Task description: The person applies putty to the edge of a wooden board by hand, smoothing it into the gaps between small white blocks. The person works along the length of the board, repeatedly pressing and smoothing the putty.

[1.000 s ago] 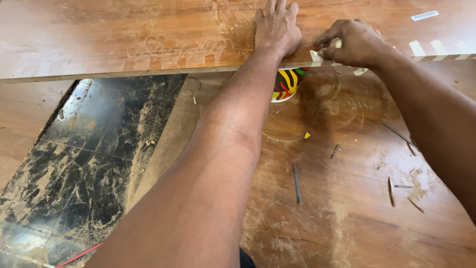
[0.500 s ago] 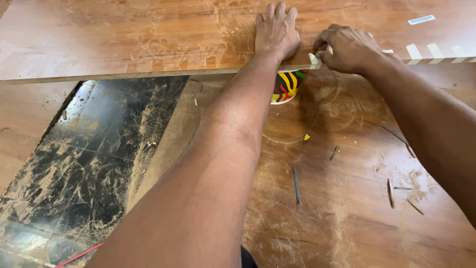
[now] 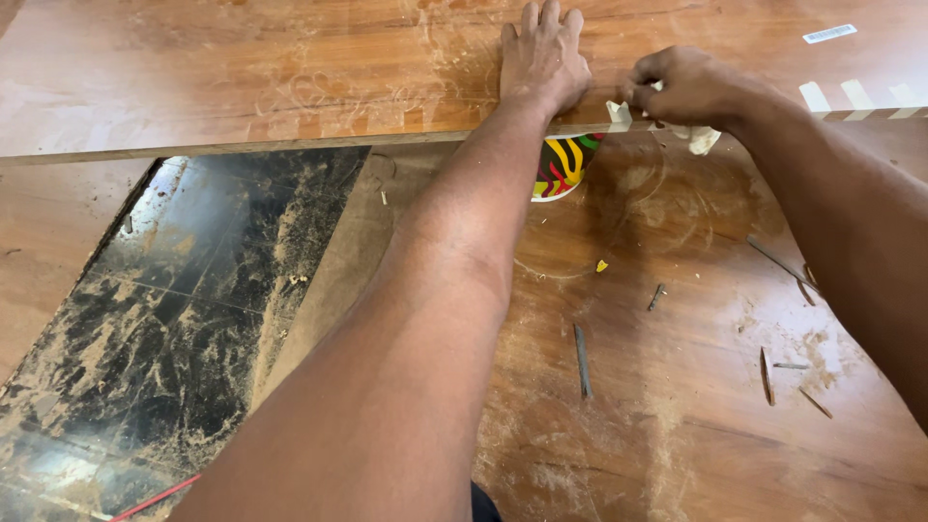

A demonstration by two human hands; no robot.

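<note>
item: wooden board [image 3: 290, 68], reddish-brown laminate face, long axis running left to right across the upper frame, near edge facing the person.
edge banding strip [image 3: 870, 113]: pale, thin, lying along that near edge, its run extending rightward from the grip; a loose curl hangs at the pinch point.
right hand [image 3: 688, 89]: grip closed, fingertips pinching the strip against the board edge; this is the nearer hand to the strip.
left hand [image 3: 543, 60]: flat, fingers spread, palm pressing the board top just left of the pinch; holds nothing.
below the edge: striped multicolour cup [image 3: 563, 164], partly hidden under the board.
worktop [image 3: 677, 406]: dusty, scattered with nails [image 3: 581, 360] and splinters; dark tiled floor [image 3: 184, 319] at left.
</note>
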